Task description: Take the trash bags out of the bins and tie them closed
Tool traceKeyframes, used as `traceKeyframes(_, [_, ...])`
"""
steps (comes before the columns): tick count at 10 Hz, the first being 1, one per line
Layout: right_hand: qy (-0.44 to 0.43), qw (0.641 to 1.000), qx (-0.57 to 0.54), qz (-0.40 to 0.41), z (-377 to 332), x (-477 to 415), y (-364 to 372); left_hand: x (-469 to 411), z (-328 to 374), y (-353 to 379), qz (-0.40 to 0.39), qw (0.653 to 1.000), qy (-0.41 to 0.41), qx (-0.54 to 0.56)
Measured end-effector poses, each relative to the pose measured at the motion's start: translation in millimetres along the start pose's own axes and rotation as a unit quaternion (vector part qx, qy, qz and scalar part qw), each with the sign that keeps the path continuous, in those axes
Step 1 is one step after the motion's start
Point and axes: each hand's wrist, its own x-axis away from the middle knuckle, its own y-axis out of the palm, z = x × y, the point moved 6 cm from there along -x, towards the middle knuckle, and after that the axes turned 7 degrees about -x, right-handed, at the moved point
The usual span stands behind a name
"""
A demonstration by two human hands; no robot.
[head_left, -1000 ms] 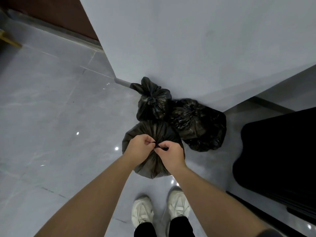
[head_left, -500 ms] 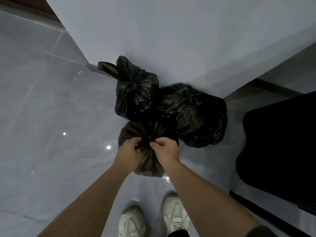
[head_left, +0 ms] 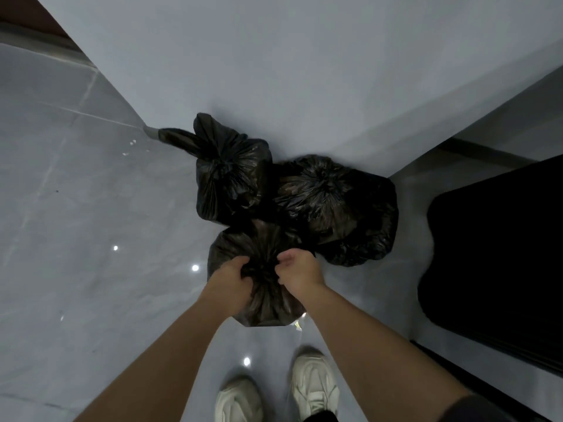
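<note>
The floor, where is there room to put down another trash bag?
Bare grey floor lies left of the three black bags, out from the wall. It's crowded on the right: the big bag sits between the wall and a black mat.

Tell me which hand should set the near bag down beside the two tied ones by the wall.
Right, probably. Both hands grip the near bag's gathered neck, but the right hand is on the side nearer the two tied bags, with open floor beside them. The left hand would have to cross over.
</note>
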Motion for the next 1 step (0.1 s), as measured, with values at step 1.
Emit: traceKeyframes(1, [-0.005, 0.999, 0.031, 0.017, -26.8, 21.8, -23.9, 18.2, 24.4, -30.7, 0.012, 1.0, 0.002, -0.006])
